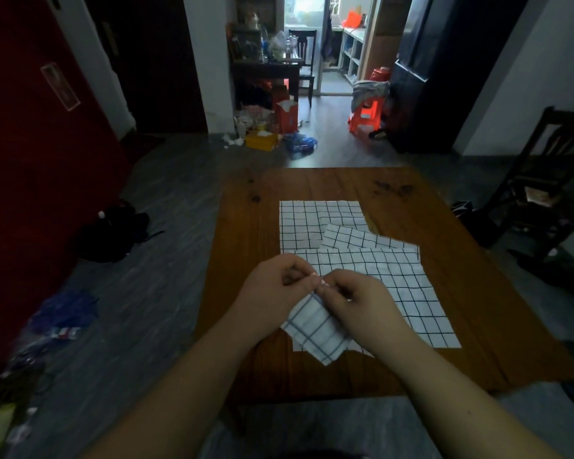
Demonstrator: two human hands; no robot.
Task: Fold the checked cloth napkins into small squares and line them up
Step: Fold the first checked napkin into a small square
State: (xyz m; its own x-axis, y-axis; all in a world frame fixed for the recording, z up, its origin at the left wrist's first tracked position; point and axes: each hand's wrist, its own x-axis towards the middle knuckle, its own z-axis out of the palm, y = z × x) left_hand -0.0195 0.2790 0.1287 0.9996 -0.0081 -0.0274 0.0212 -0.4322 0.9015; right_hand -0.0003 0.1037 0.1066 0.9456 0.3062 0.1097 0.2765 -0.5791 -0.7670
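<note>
folded napkin [315, 329] is pinched at its top edge by left hand [272, 286] and right hand [355, 303], held above flat napkins [395, 286] on wooden table [461, 260].

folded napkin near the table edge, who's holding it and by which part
The left hand and right hand both pinch the folded checked napkin at its top end, where their fingertips meet.
</note>
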